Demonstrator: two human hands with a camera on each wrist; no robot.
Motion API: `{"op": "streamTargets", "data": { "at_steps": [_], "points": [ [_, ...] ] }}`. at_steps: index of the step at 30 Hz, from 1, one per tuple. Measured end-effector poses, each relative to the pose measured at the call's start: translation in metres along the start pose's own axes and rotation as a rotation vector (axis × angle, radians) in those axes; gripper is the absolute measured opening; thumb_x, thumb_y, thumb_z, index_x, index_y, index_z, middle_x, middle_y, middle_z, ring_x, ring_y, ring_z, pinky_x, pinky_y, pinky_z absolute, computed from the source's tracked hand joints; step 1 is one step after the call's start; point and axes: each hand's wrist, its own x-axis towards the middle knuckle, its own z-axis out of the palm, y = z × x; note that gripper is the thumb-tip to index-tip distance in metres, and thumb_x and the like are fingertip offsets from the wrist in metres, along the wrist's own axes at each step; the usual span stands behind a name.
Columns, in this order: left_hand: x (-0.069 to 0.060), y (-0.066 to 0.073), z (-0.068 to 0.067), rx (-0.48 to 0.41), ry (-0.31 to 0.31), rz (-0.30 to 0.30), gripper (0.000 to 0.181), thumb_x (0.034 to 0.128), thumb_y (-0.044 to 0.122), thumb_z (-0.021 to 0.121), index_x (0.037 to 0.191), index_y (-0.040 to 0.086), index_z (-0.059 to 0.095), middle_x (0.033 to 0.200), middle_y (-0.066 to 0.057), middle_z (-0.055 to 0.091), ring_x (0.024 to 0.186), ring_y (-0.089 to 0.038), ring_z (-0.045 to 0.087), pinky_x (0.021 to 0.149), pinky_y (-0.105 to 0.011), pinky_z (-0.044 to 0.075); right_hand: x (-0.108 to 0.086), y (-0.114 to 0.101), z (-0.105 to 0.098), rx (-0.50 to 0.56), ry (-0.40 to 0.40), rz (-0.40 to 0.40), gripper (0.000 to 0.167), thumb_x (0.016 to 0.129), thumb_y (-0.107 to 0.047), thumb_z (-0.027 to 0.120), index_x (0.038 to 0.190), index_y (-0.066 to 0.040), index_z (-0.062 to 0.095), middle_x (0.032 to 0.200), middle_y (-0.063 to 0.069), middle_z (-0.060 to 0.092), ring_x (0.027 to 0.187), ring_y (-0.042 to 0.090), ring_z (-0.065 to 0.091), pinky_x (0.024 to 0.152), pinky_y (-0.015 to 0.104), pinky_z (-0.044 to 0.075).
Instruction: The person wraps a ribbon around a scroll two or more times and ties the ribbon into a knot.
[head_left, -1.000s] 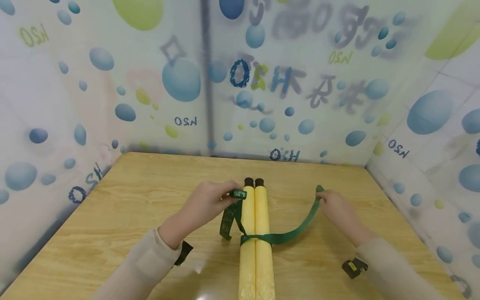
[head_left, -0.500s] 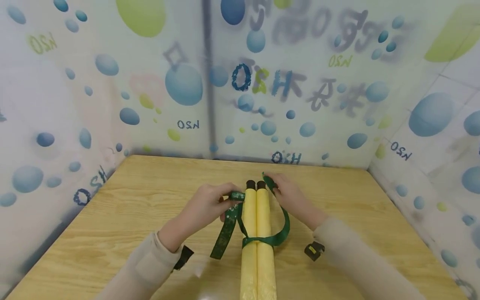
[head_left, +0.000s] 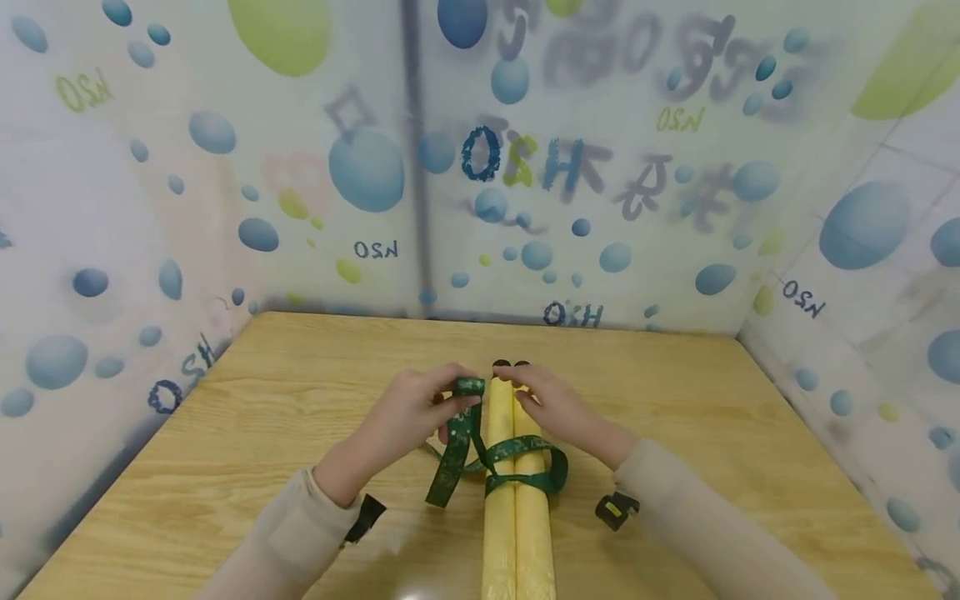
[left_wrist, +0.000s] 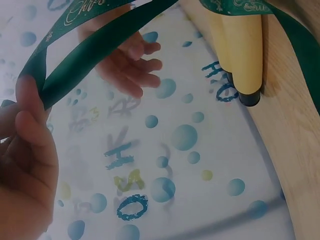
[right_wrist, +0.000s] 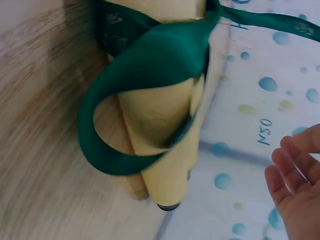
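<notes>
Two yellow rods [head_left: 532, 542] with black ends lie side by side on the table, pointing away from me. A green ribbon [head_left: 534, 481] with printed lettering goes round both of them. My left hand [head_left: 408, 412] pinches a folded loop of it between thumb and fingers, left of the rods, with a tail hanging below. Over the far ends of the rods is my right hand [head_left: 566, 408], fingers bent slightly and nothing held. In the right wrist view the ribbon [right_wrist: 160, 55] curves in a loose loop over the rods [right_wrist: 167, 180].
The wooden table [head_left: 300, 358] runs back to a wall [head_left: 637, 275] printed with blue and green drops. Similar walls stand at left and right. A small black wrist device [head_left: 617, 510] sits under the right sleeve, another black piece [head_left: 366, 518] by the left.
My right hand has moved left from the right side to above the rods and let go of the ribbon end, which now crosses the rods leftward. The left hand keeps its pinch on the loop.
</notes>
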Motion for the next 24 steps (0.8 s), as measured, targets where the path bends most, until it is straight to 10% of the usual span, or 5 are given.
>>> {"op": "streamTargets", "data": {
  "at_steps": [5,12,18,24],
  "points": [
    [0.003,0.006,0.001,-0.004,-0.021,-0.056,0.068,0.0905,0.014,0.062,0.147,0.022,0.025,0.082,-0.003,0.070,0.042,-0.003,0.051,0.050,-0.023,0.047,-0.010,-0.015,-0.018,0.103,0.071,0.010,0.027,0.097,-0.019,0.053,0.121,-0.011,0.060,0.116,0.004,0.059,0.100,0.018,0.054,0.082,0.037,0.047],
    [0.007,0.008,0.008,-0.041,-0.037,-0.063,0.093,0.0887,0.008,0.064,0.150,0.027,-0.004,0.080,-0.003,0.070,0.041,-0.005,0.051,0.050,-0.023,0.048,-0.014,-0.055,-0.038,0.123,0.134,-0.060,0.030,0.089,-0.031,0.064,0.113,-0.014,0.063,0.103,-0.003,0.061,0.088,0.013,0.051,0.074,0.032,0.045],
    [0.008,0.006,0.012,-0.061,-0.067,-0.047,0.076,0.0919,0.017,0.060,0.151,0.024,0.013,0.070,0.006,0.063,0.042,-0.006,0.050,0.051,-0.025,0.047,-0.009,-0.070,-0.040,0.059,0.185,-0.081,0.013,0.087,-0.015,0.067,0.099,-0.010,0.065,0.094,-0.001,0.061,0.080,0.018,0.051,0.067,0.031,0.043],
    [0.013,-0.018,0.012,-0.120,-0.068,-0.203,0.033,0.0979,0.031,0.048,0.126,0.017,0.056,0.089,-0.002,0.065,0.046,-0.015,0.053,0.053,-0.032,0.046,-0.007,-0.074,-0.044,0.049,0.218,-0.061,0.010,0.087,-0.012,0.066,0.096,-0.008,0.066,0.090,-0.001,0.061,0.077,0.013,0.051,0.068,0.029,0.044]
  ]
}}
